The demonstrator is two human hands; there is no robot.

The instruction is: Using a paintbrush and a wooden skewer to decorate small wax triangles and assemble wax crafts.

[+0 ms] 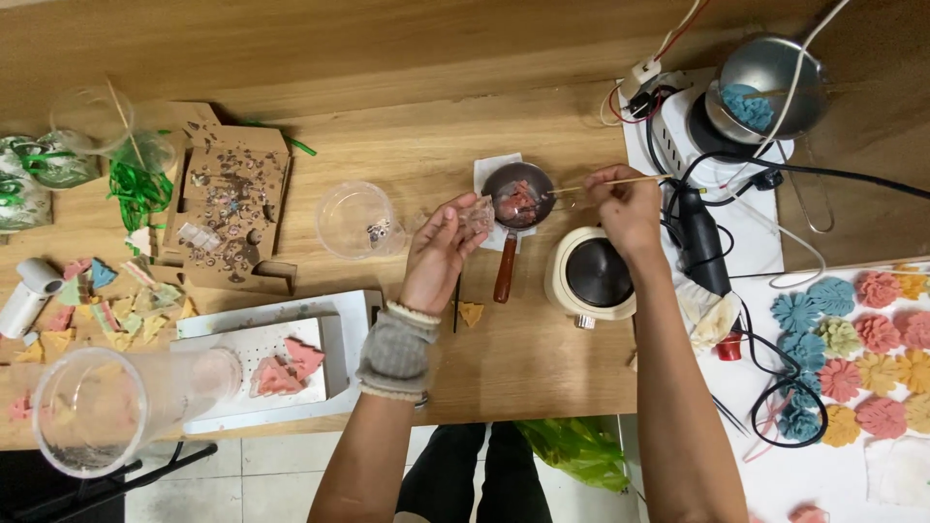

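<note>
Left forearm: bare, enters from 6 o'clock and runs toward 12 o'clock; a grey knitted cuff and a pale band circle the wrist. Left hand: raised, palm turned toward 3 o'clock, fingers curled in a loose pinch on a small clear piece. Right forearm: bare, enters from 5 o'clock and runs toward 11 o'clock. Right hand: knuckles up, fingers bunched tight around a thin stick that points to 9 o'clock.
</note>
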